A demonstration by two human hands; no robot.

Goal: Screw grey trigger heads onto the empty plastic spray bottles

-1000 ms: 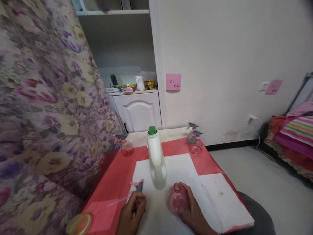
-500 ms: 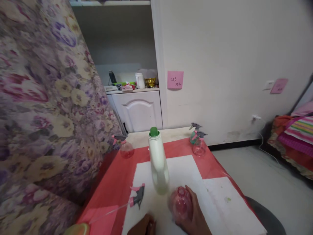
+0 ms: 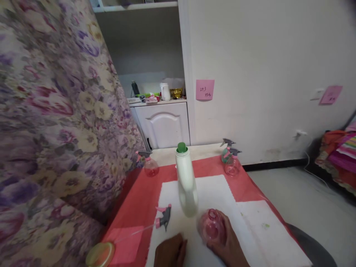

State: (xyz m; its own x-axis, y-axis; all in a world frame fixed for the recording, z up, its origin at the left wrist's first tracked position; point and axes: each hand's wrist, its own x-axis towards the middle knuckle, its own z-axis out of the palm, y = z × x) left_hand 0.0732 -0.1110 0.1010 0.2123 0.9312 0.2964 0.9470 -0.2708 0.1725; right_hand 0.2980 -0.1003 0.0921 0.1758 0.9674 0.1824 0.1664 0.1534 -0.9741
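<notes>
My right hand (image 3: 226, 241) is wrapped around a pink transparent spray bottle (image 3: 211, 228) without its top, its open neck facing up. My left hand (image 3: 170, 252) rests on the white cloth (image 3: 214, 189) with its fingers curled in, and nothing shows in them. Just beyond my hands stands a tall pale green bottle (image 3: 185, 178), with a dark green piece (image 3: 181, 147) in its mouth. A grey and pink spray trigger head (image 3: 164, 217) lies left of it, its clear tube (image 3: 135, 234) pointing toward the lower left.
One pink spray bottle (image 3: 151, 167) stands at the back left of the red-covered table (image 3: 130, 196). Another pink spray bottle (image 3: 232, 165) and a green one (image 3: 224, 155) are at the back right. A yellowish round container (image 3: 100, 254) sits at lower left, near the floral curtain (image 3: 55, 148).
The whole view has shifted, so everything appears farther right and more of the yellowish container shows. My right hand still holds the pink bottle; the left hand stays curled on the cloth.
</notes>
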